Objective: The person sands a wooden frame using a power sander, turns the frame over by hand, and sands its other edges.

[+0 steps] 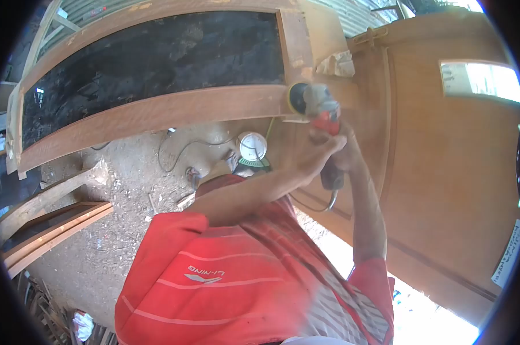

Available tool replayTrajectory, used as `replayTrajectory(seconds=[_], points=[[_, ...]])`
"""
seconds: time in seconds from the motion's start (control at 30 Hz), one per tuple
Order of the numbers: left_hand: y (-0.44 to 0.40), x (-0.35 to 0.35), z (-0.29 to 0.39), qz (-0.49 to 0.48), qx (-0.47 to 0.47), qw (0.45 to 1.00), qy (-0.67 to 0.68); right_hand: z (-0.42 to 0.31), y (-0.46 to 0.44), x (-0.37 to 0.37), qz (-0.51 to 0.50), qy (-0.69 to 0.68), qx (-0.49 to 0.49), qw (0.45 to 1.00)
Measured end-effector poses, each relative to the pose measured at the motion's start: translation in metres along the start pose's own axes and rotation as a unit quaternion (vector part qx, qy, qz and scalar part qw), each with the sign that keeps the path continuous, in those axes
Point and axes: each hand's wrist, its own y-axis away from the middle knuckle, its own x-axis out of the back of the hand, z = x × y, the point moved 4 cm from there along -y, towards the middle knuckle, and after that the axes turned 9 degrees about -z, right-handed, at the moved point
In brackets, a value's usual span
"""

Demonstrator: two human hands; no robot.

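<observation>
An angle grinder (322, 106) with a round disc (297, 98) is held out in front of me. My left hand (324, 145) closes on its body behind the red section. My right hand (347, 150) is wrapped round the body beside it, and the dark rear end with its cord sticks out below. The two hands overlap, so some fingers are hidden. At its right end, the wooden frame (156, 119) round a dark panel (168, 54) meets the disc's edge; firm contact cannot be made out.
A large brown wooden door panel (444, 172) stands along the right. A white bucket (252, 146) and a cord (182, 150) lie on the littered floor (127, 241). Further framed wood pieces (64, 230) are at the left. Crumpled paper (337, 64) sits near the frame's corner.
</observation>
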Motion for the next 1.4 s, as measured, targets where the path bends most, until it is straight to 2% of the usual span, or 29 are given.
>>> replayTrajectory(seconds=[0.03,0.13,0.23,0.27,0.33,0.43,0.53,0.63,0.73,0.83,0.9,0.93,0.97,1.03,1.07,1.17,1.27,1.37,1.4], points=[[0.012,0.001,-0.001,0.02,0.025,0.999,0.003,0.004,0.006,-0.008,-0.008,-0.029,-0.029,0.999],[-0.009,0.004,0.001,-0.024,0.107,0.994,0.011,-0.022,-0.002,0.001,0.004,0.008,-0.184,0.983],[-0.01,0.018,-0.014,-0.027,-0.032,0.999,-0.033,-0.037,0.004,-0.021,0.031,0.085,-0.031,0.995],[-0.011,0.022,-0.013,-0.025,-0.06,0.997,-0.035,-0.037,-0.006,-0.019,0.015,0.078,-0.034,0.996],[-0.008,0.019,-0.003,-0.025,-0.042,0.999,0.004,-0.032,-0.009,-0.015,-0.009,0.051,-0.06,0.997],[-0.009,0.023,-0.002,-0.069,0.031,0.997,-0.013,-0.037,-0.005,-0.019,0.012,0.022,-0.104,0.994],[0.008,0.02,-0.001,-0.062,-0.057,0.993,-0.076,-0.037,0.001,-0.03,0.017,0.097,0.01,0.995],[-0.008,0.02,0.004,-0.056,0.001,0.998,-0.018,-0.032,-0.01,-0.016,-0.008,0.004,-0.091,0.996],[-0.003,0.012,0.005,-0.078,0.02,0.997,0.012,-0.019,-0.008,-0.006,-0.016,0.102,-0.055,0.993],[0.003,0.021,-0.009,-0.05,-0.051,0.997,-0.038,-0.018,0.003,-0.021,0.005,0.072,0.051,0.996],[0.0,0.022,-0.012,-0.052,0.013,0.999,-0.006,-0.013,0.005,-0.011,-0.011,0.062,-0.106,0.992],[-0.007,0.017,-0.003,-0.062,0.034,0.997,0.008,-0.018,0.003,-0.005,-0.011,0.067,-0.112,0.991],[-0.007,0.013,0.001,-0.062,0.016,0.998,0.001,-0.023,0.001,0.001,-0.011,0.072,-0.117,0.991],[0.007,0.01,-0.007,-0.052,-0.02,0.998,-0.009,-0.021,0.019,-0.013,-0.011,0.079,-0.002,0.997],[0.01,0.012,-0.008,-0.068,-0.023,0.997,-0.03,-0.021,0.021,-0.018,0.0,0.116,0.001,0.993],[0.015,0.013,-0.013,-0.089,0.008,0.995,-0.042,-0.025,0.026,-0.018,-0.009,0.07,-0.108,0.992],[0.009,0.009,-0.015,-0.087,0.02,0.995,-0.046,-0.015,0.027,-0.009,0.005,0.091,-0.137,0.986],[0.03,0.008,-0.018,0.014,-0.112,0.99,-0.083,-0.023,0.029,-0.031,0.01,0.11,-0.006,0.994],[0.027,0.012,-0.013,-0.003,-0.098,0.991,-0.085,-0.03,0.023,-0.033,0.006,0.102,-0.011,0.995]])
